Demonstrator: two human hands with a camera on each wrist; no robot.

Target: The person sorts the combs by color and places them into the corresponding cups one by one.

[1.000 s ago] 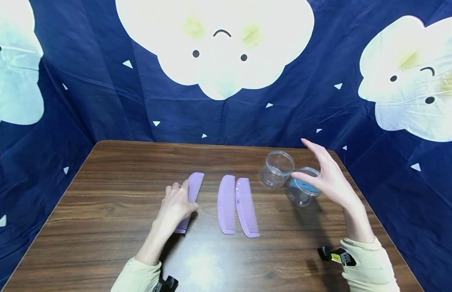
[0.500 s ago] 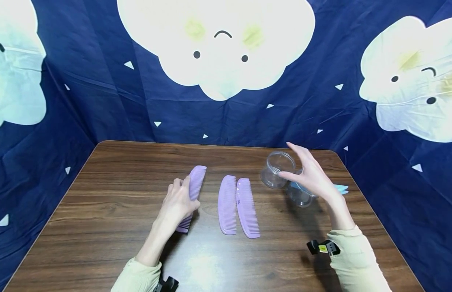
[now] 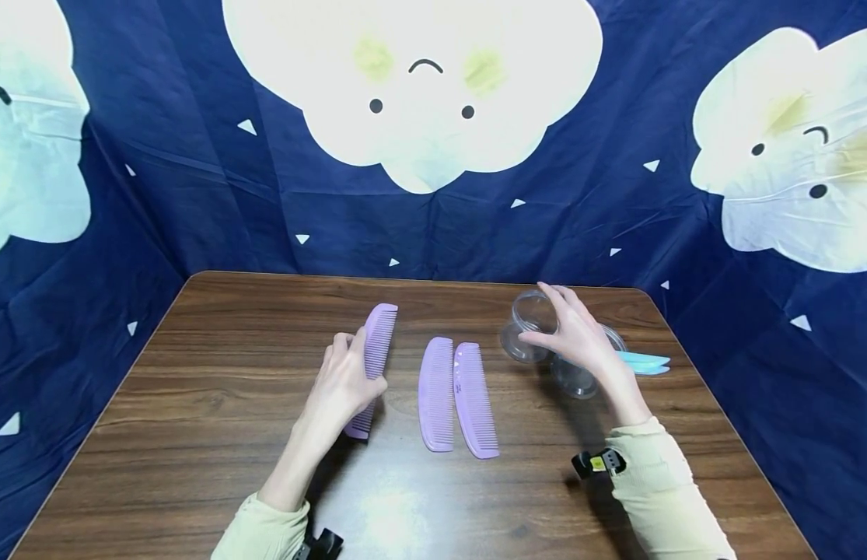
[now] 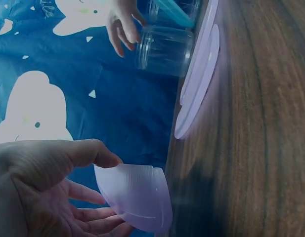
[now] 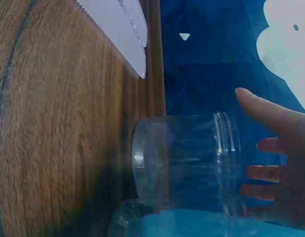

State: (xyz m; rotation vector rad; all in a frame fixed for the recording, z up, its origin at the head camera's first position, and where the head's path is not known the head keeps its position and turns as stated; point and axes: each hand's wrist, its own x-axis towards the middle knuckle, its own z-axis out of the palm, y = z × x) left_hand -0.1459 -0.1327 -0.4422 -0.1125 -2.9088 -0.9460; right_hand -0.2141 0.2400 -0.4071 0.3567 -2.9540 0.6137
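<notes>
My left hand (image 3: 338,383) grips a lilac comb (image 3: 380,330) between thumb and fingers, tilted over the left middle of the table. In the left wrist view the comb (image 4: 137,202) juts out past the fingertips, close over the wood. Two more lilac combs (image 3: 435,393) (image 3: 475,404) lie side by side at the table's centre. At the right, my right hand (image 3: 576,330) hovers with fingers spread beside the rim of a clear round jar (image 3: 519,342). The right wrist view has the jar (image 5: 187,153) in front of the parted thumb and fingers.
A second clear jar (image 3: 573,381), partly behind the right hand, stands against the first one. Light blue flat pieces (image 3: 645,362) stick out of it to the right. A blue cloth (image 3: 335,210) with white clouds rises along the back edge of the wooden table (image 3: 216,467).
My right hand has moved left, from over the jar with the blue pieces to the other jar's rim. My left hand has tipped its comb up and moved it slightly away from me.
</notes>
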